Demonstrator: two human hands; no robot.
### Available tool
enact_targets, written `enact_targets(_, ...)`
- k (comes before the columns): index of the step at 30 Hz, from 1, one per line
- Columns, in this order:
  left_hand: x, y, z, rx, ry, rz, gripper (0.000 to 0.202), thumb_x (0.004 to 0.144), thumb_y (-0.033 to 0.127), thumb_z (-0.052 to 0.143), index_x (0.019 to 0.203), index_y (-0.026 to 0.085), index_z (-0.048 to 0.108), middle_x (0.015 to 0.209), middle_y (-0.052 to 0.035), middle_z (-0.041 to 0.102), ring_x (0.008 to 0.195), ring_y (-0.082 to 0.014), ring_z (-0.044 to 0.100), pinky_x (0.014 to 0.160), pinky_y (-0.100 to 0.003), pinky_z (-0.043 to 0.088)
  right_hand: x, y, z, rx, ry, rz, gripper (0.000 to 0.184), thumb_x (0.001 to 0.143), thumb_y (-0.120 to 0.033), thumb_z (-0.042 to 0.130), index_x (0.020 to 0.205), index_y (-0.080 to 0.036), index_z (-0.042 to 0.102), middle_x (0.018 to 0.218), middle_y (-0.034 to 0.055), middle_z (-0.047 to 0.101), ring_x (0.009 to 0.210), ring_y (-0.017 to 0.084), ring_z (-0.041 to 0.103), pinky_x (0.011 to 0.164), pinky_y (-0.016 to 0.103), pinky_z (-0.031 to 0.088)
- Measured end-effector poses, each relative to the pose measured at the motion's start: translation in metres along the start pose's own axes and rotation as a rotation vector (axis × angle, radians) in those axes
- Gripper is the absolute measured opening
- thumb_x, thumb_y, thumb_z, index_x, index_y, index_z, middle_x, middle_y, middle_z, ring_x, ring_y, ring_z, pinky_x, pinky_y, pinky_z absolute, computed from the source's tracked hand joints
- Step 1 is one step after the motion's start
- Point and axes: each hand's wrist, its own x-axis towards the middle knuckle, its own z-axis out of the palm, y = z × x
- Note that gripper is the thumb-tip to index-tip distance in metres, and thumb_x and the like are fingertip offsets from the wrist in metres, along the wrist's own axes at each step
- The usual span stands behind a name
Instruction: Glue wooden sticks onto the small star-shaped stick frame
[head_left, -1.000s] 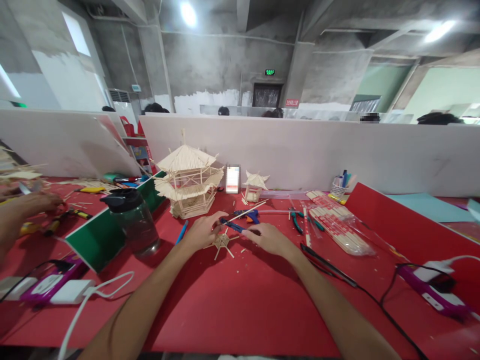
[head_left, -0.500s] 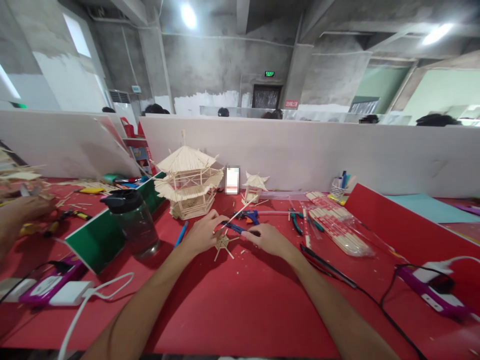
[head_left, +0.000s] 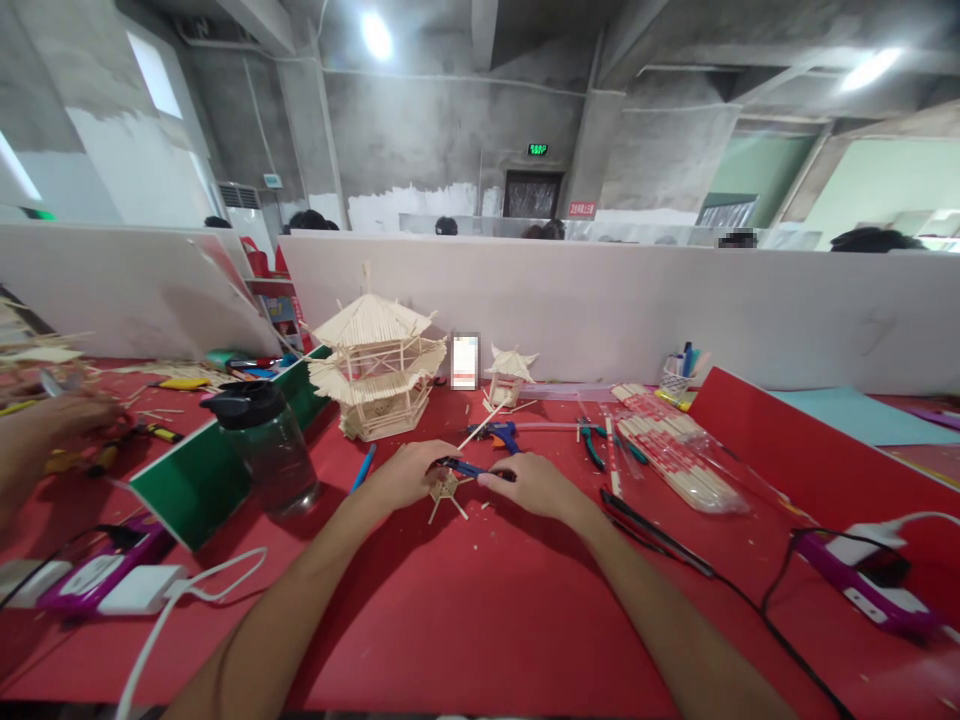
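Observation:
My left hand (head_left: 416,472) is closed on a thin wooden stick (head_left: 480,428), which slants up and away to the right. The closed fingers of my right hand (head_left: 536,485) hold a slim dark-blue hand tool (head_left: 469,468); its far end meets my left fingertips at the stick. Whether it is a knife or a cutter I cannot make out. Just below the hands lies a small spoked frame of sticks (head_left: 445,488). Behind them stand a large stick pavilion (head_left: 379,365) and a small one (head_left: 511,375). The stick's far end overlaps the small pavilion in view.
A blue glue gun (head_left: 496,434), green-handled pliers (head_left: 595,448) and bagged sticks (head_left: 679,455) lie beyond my right hand. At left are a water bottle (head_left: 266,445), a green divider (head_left: 199,485) and another person's hand (head_left: 71,420). Power strips (head_left: 862,590) with cables flank both sides.
The blue tool and my right fingers have shifted slightly, and the stick's near end has moved a little to the right. My left hand has turned slightly over the spoked frame.

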Motion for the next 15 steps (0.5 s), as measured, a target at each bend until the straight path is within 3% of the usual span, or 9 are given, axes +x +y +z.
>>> enact_targets(15, -0.0024, 0.0022, -0.0027, -0.025, -0.057, -0.010, 0.043, 0.079, 0.005, 0.055, 0.116, 0.022, 0.067, 0.105, -0.0029, 0.074, 0.091, -0.0164, 0.068, 0.076, -0.021, 0.047, 0.0014, 0.0054, 0.0027, 0.088, -0.025, -0.029, 0.049, 0.094, -0.055, 0.043, 0.084, -0.020, 0.075, 0.082, 0.0063, 0.073, 0.072, 0.018, 0.061, 0.062, 0.026, 0.033)
